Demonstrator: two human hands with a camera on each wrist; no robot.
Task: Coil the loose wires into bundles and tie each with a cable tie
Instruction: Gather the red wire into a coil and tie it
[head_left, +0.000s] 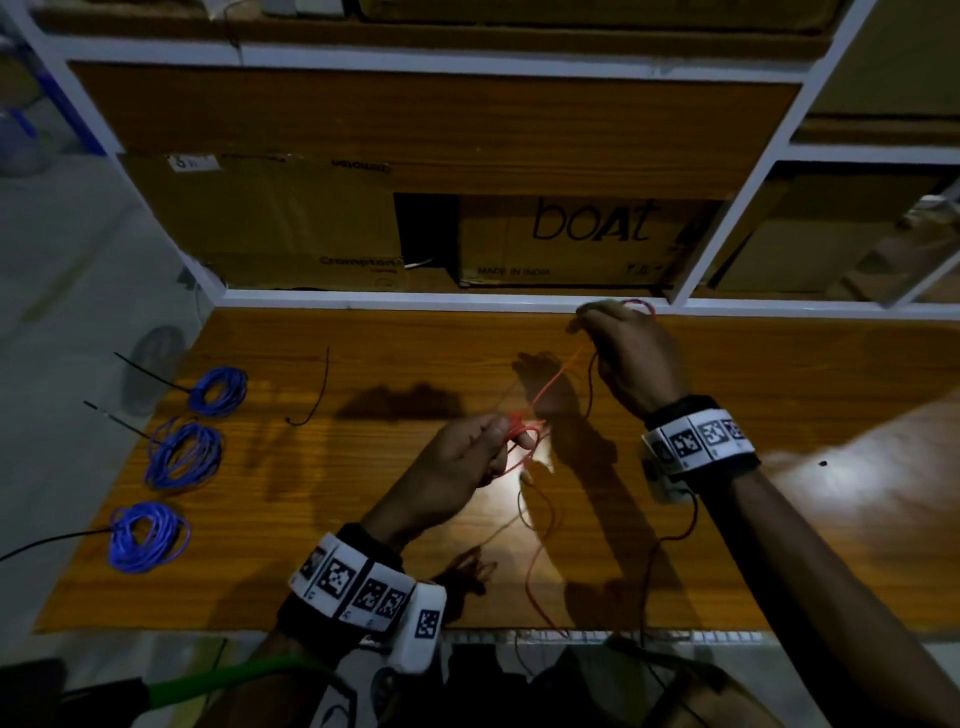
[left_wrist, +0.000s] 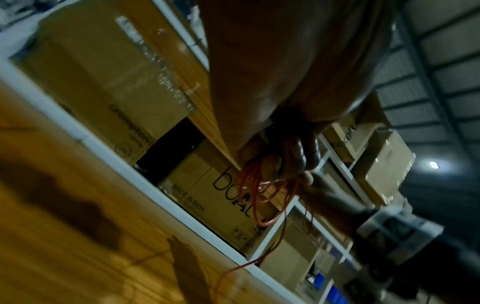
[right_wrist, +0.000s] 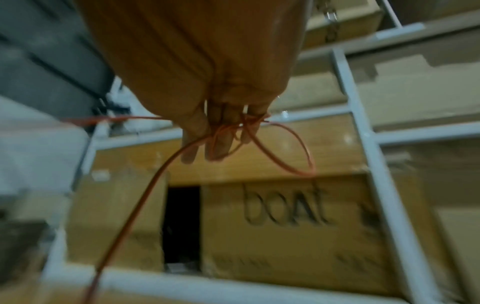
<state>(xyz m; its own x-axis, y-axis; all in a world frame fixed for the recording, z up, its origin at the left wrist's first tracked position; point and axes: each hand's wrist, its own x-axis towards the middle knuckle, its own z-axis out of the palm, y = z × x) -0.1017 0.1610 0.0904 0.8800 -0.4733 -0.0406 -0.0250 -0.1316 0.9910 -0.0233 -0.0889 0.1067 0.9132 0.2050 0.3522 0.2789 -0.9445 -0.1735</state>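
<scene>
Wooden bench (head_left: 363, 519) fronting white shelving of cardboard boxes (head_left: 571, 244); three blue bundles (head_left: 182, 452) along its left edge; left hand (head_left: 457, 462) and right hand (head_left: 628, 358) pinch red wire (head_left: 556, 382).

Dim rm, wood desk (head_left: 363, 571), white shelving (head_left: 727, 218) w/ cardboard boxes (head_left: 571, 244)

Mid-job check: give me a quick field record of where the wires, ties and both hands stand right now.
done: three coiled blue wire bundles on the left of the wooden table, each with a black cable tie tail sticking out
in progress: thin red wire, stretched between the hands
left hand: pinches small red loops
right hand: raised, grip on a red loop
slack: red wire trails over the near table edge
spare: loose black cable tie on the table
</scene>
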